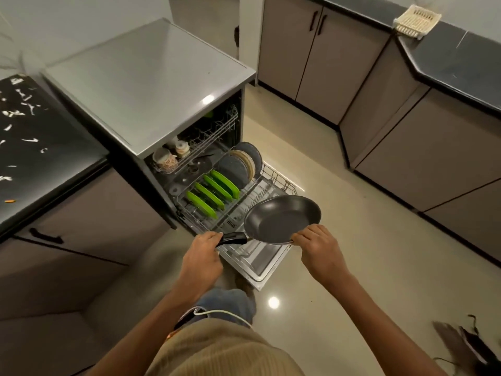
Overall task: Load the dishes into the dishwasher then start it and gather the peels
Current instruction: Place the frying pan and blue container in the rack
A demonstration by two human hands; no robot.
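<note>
A dark non-stick frying pan (282,219) hangs level above the front of the pulled-out lower rack (273,183) of the open dishwasher (151,85). My left hand (202,253) grips its black handle. My right hand (315,244) pinches the near right rim. Several green plates (214,192) and grey plates (238,166) stand on edge in the lower rack. Cups (165,158) sit in the upper rack. White peels (19,115) lie scattered on the black counter at the left.
The dishwasher door (260,264) lies open flat over the floor in front of my legs. Grey cabinets (325,61) run along the back and right. A white basket (417,21) sits on the far dark counter. A dark object (469,346) lies on the floor at bottom right.
</note>
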